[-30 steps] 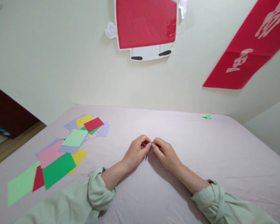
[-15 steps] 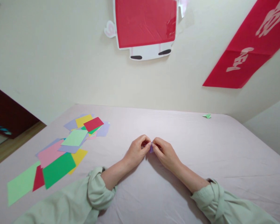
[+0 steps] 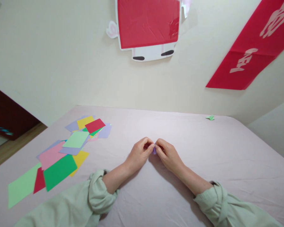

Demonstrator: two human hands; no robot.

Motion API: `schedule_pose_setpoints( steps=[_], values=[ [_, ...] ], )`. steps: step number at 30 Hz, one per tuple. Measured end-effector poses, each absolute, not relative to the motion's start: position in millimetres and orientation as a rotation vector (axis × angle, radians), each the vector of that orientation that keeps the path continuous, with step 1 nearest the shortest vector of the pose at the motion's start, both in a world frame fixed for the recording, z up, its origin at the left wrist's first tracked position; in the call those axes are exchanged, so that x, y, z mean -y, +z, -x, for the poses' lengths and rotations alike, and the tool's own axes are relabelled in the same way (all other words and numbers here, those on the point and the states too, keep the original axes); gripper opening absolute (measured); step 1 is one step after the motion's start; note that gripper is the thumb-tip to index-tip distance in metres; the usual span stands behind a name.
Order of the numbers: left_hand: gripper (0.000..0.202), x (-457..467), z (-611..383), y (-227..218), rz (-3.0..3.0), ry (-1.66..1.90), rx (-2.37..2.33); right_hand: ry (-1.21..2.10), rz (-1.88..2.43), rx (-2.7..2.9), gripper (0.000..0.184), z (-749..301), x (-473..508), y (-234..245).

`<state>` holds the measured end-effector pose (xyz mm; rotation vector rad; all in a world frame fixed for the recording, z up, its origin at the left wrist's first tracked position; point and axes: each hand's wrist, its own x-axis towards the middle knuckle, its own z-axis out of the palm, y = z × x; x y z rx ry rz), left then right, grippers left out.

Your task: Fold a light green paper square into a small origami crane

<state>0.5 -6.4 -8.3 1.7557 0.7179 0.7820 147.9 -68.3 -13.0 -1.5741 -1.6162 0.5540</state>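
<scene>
A small folded piece of purple paper [image 3: 154,150] is pinched between my two hands in the middle of the view. My left hand [image 3: 141,152] grips it from the left with thumb and forefinger. From the other side my right hand [image 3: 167,154] pinches it the same way, fingertips close to those of the left. Most of the paper is hidden behind the fingers, so its full folded shape cannot be made out.
Loose coloured paper sheets [image 3: 60,171] lie overlapping on the left of the cloth-covered surface [image 3: 142,201]. A small folded green paper piece [image 3: 210,117] sits near the far right edge. Behind rises a pale wall [image 3: 85,63] with red decorations [image 3: 149,25].
Both hands stay almost in place, still pinching the purple paper. Slightly more of the paper shows below the fingertips now.
</scene>
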Motion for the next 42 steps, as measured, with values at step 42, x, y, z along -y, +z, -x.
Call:
schedule_pose_setpoints(
  steps=[42],
  values=[
    [0.010, -1, 4, -7, -1.878, 0.757, -0.665, 0.646, 1.473, 1.646, 0.020, -152, 67, -14]
  ],
)
